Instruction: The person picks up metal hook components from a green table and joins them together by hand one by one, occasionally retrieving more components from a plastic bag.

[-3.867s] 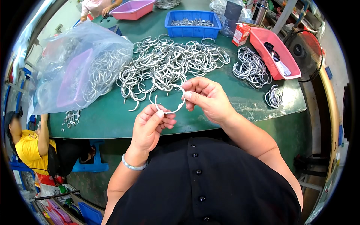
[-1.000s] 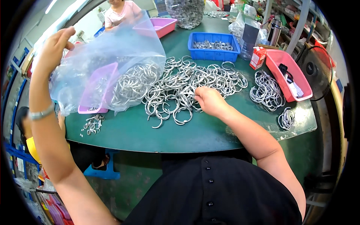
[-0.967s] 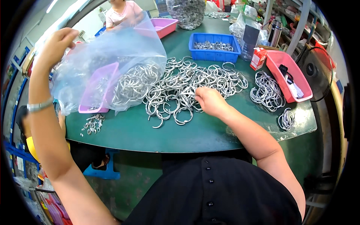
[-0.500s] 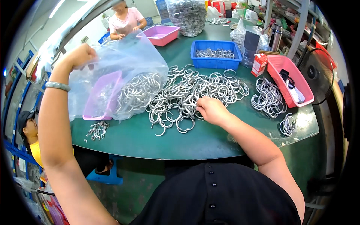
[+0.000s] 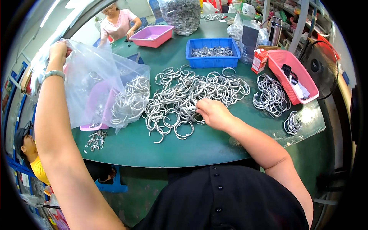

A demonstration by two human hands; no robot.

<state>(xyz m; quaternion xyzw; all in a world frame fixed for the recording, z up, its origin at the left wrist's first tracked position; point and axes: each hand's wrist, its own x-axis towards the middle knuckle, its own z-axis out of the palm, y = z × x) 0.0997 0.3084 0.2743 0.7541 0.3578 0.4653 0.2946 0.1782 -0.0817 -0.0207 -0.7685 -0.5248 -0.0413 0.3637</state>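
Observation:
My left hand [image 5: 60, 50], raised at the far left, grips the top of a clear plastic bag [image 5: 86, 63]. Silvery open bangles [image 5: 132, 100] lie in the lower part of the bag, which rests on the table. Through the plastic shows a purple tray [image 5: 96, 125] with small metal pieces. A broad heap of similar bangles [image 5: 188, 94] is spread over the middle of the table. At the heap's near right side my right hand [image 5: 215, 114] has its fingers curled together against the bangles; what they hold, if anything, is hidden.
A blue bin [image 5: 212, 62] of small rings stands behind the heap. Rightward are a bangle bundle [image 5: 270, 97], a smaller one [image 5: 293, 123], a pink basket [image 5: 285, 57] and a fan [image 5: 320, 69]. Small rings [image 5: 96, 140] lie near left. Two people sit left and far left.
My left hand has moved left and slightly up, drawing the bag leftward off the heap's edge. My right hand stays at the heap. The far person's hand has moved down toward the table.

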